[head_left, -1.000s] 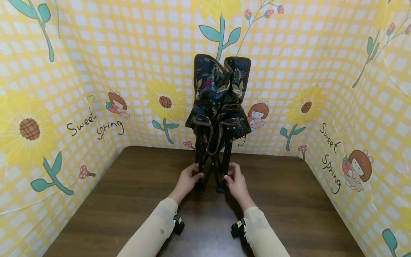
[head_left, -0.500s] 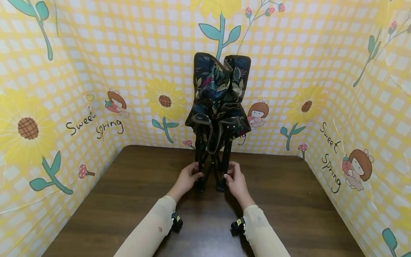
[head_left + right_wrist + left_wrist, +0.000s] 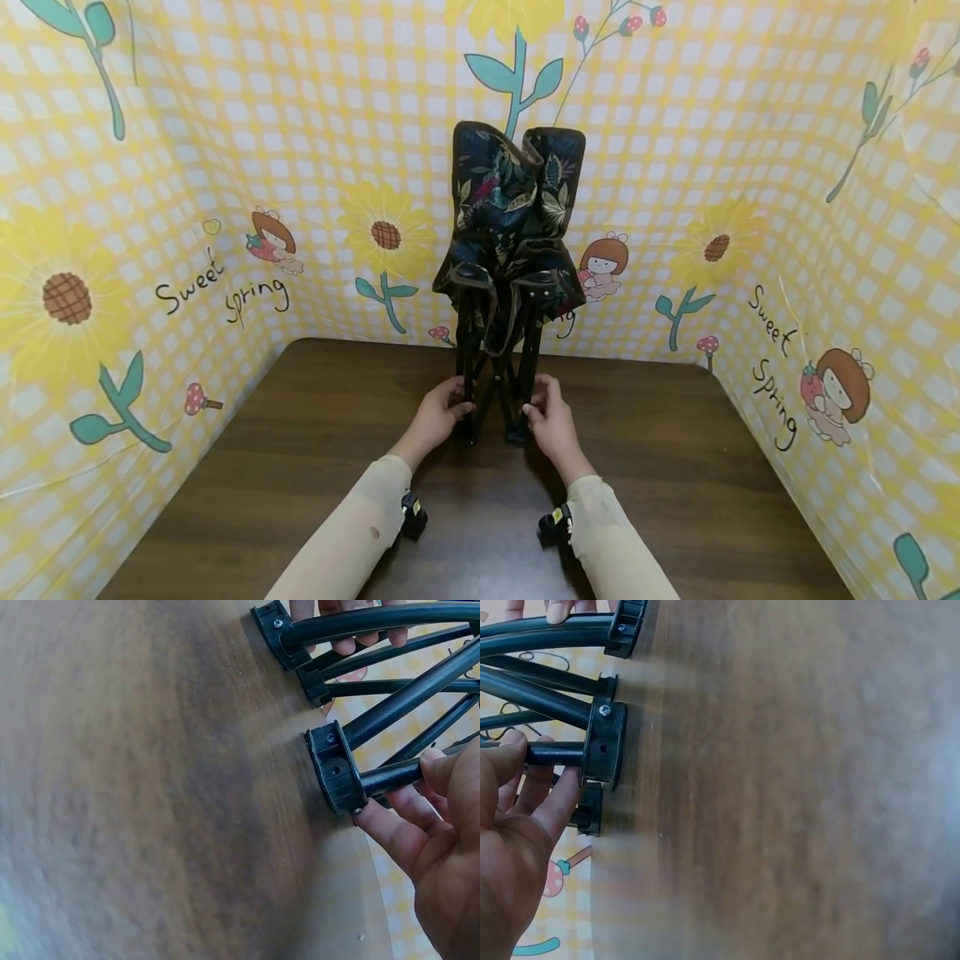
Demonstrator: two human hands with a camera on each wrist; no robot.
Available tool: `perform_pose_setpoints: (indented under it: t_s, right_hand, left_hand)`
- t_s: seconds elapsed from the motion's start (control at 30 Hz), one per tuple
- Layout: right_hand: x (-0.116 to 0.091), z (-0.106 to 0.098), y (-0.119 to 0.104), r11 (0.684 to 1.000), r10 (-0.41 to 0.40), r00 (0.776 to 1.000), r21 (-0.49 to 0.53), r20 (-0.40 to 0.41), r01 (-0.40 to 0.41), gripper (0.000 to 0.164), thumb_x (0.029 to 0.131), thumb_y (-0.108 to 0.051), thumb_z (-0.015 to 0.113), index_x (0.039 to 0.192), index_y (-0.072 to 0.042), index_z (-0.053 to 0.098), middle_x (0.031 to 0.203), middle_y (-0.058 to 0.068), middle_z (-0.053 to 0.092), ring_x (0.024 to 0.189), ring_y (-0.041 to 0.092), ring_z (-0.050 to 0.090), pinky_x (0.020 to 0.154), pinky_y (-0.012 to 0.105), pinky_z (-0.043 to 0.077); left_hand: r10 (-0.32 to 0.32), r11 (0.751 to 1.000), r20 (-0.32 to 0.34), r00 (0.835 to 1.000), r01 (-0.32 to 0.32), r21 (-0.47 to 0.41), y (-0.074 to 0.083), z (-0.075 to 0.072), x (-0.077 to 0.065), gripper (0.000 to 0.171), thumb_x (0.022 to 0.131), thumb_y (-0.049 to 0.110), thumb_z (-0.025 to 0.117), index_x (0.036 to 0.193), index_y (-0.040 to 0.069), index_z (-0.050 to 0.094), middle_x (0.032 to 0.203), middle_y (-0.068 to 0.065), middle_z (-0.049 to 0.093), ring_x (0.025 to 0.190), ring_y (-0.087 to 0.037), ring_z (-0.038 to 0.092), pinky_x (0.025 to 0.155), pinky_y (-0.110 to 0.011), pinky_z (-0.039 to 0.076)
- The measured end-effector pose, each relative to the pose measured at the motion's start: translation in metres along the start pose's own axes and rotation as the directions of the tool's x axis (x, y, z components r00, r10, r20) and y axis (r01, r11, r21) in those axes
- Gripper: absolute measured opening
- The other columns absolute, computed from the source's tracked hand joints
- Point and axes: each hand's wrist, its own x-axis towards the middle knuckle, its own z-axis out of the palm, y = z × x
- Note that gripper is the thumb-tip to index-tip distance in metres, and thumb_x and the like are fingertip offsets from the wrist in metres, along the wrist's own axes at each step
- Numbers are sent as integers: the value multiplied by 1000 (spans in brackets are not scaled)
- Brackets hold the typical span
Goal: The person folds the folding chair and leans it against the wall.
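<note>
A small folding chair stands folded and upright on the brown table, its dark floral fabric bunched above crossed black metal legs. My left hand grips the front left leg low down; in the left wrist view the thumb and fingers pinch the black tube just above its plastic foot. Opposite it, my right hand holds the front right leg. The right wrist view shows its thumb and fingers around the tube, beside the plastic foot.
The wooden table reaches to a yellow checked cloth wall with sunflowers, which encloses the back and both sides. A small camera is strapped on each wrist, the left one and the right one.
The chair and both hands stay in place; the head view shifts only very slightly.
</note>
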Motion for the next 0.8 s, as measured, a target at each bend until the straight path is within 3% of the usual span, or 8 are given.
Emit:
perform_pose_setpoints:
  t_s: [0.3, 0.8]
  right_hand:
    - [3, 1, 4, 1000, -2, 1000, -9, -11, 2, 52, 96, 4, 66, 139, -18, 45, 93, 11, 66, 75, 20, 64, 62, 31, 57]
    - [7, 2, 2, 1000, 0, 1000, -25, -13, -1, 52, 97, 3, 66, 140, -16, 45, 95, 12, 64, 80, 21, 65, 64, 32, 57]
  left_hand:
    - [-6, 1000, -3, 1000, 6, 20, 1, -1, 2, 39, 96, 1, 68, 133, 11, 63, 109, -8, 66, 95, -20, 67, 73, -31, 56]
    - [12, 1000, -12, 1000, -12, 2, -2, 1, 5, 40, 96, -4, 67, 135, 2, 61, 108, -10, 67, 98, -23, 69, 82, -35, 58]
